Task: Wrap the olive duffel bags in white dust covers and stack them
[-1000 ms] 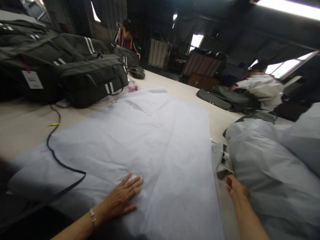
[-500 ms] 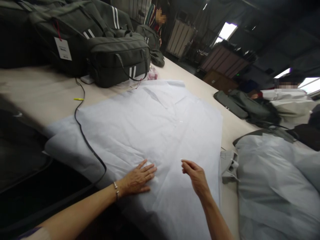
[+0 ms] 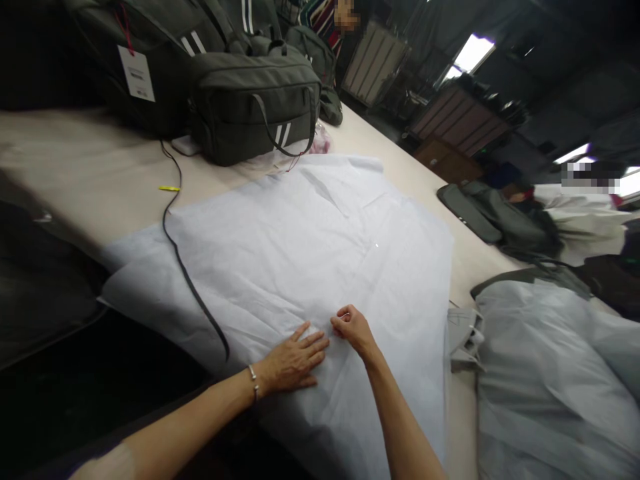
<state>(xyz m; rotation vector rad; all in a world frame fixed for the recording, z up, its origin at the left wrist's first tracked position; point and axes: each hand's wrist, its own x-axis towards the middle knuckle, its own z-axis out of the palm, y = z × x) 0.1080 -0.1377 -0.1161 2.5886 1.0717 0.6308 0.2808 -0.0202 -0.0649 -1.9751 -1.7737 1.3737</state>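
Note:
A large white sheet-like bag (image 3: 280, 247), thin and wrinkled, is spread over the table in front of me. My left hand (image 3: 293, 360) lies flat on its near part, fingers stretched out. Just to the right of those fingertips is my right hand (image 3: 353, 328), its thumb and fingertips pinched together over the sheet. Whatever sits in that pinch, if anything, is too small to make out. A tiny white speck (image 3: 377, 245) shows on the sheet farther up.
Dark green duffel bags (image 3: 255, 100) stand at the back left, one with a white tag (image 3: 136, 73). A black cord (image 3: 193, 283) runs across the sheet's left side. A grey tape dispenser-like object (image 3: 465, 337) and a plastic-wrapped bag (image 3: 550, 380) are at right. People work farther back.
My right hand has moved left, closer to my left hand, still pinched. The left hand stays flat on the sheet. The view has shifted slightly.

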